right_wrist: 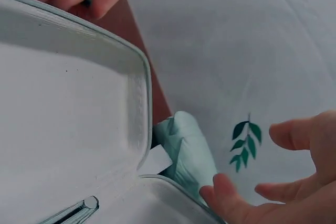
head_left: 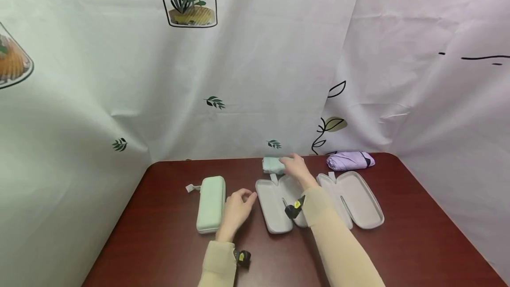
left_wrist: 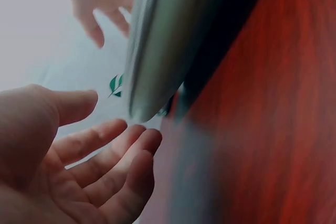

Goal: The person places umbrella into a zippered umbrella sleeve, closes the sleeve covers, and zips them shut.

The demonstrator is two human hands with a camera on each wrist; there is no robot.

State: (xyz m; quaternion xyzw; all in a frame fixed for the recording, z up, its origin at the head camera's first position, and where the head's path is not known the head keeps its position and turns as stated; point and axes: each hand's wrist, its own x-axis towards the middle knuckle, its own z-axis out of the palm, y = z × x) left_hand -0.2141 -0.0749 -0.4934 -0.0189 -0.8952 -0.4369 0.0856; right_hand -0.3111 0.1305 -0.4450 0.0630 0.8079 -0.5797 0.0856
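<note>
Mint bundle: a soft, crumpled mint cloth bundle (head_left: 272, 164) lies at the table's back edge, just behind the middle case, under and to the left of the right hand.
Right hand: the right hand (head_left: 296, 168) reaches over the middle case to the bundle's right end, thumb and fingers spread apart; its fingertips may touch the cloth, though overlap in the right wrist view makes contact hard to judge.
Left hand: the left hand (head_left: 237, 207) is nearer the person, well apart from the bundle, fingers loosely bent with nothing between them, beside the middle case's left edge.
Middle case: the unfolded pale case (head_left: 272, 207) lies open between the hands, its two shallow halves facing up, a white tab (head_left: 274, 178) at its far end by the bundle.
Closed case: a mint zip case (head_left: 211, 203) lies just left of the left hand.
Right side: a second open case (head_left: 362, 198), with a lilac bundle (head_left: 345, 161) behind it.
Surface: a red-brown table (head_left: 167, 251) before a leaf-printed white cloth (head_left: 259, 56).
</note>
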